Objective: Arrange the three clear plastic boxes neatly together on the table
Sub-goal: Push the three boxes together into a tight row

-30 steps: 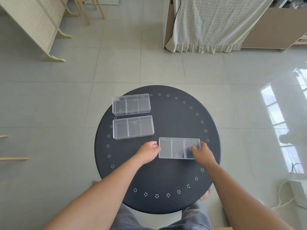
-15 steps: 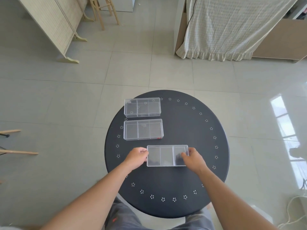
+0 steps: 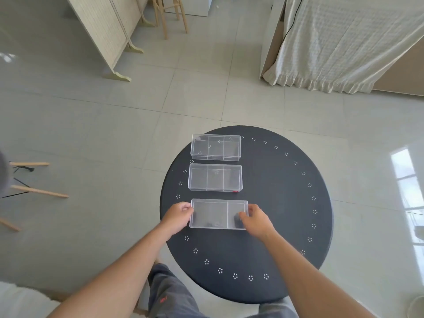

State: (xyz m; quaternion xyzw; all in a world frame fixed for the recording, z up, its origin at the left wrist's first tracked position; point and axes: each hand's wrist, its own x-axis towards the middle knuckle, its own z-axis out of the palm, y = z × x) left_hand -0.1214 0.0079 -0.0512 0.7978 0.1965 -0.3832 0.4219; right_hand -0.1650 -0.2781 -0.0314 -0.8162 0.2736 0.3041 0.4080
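Observation:
Three clear plastic boxes with inner dividers lie in a column on the left half of the round black table (image 3: 275,203). The far box (image 3: 215,147) sits near the table's back edge. The middle box (image 3: 215,177) lies just below it with a narrow gap. The near box (image 3: 215,213) is roughly lined up under them, a small gap away. My left hand (image 3: 177,215) grips its left end and my right hand (image 3: 255,219) grips its right end.
The table has a ring of small white flower marks near its rim. Around it is tiled floor, with a folding screen (image 3: 107,31) and wooden stool (image 3: 168,14) at the back left, chair legs (image 3: 34,191) at left, and a cloth-draped cabinet (image 3: 344,42) at back right.
Both hands have slid the near box leftward from the table's middle until it sits under the other two boxes. The camera view has shifted too.

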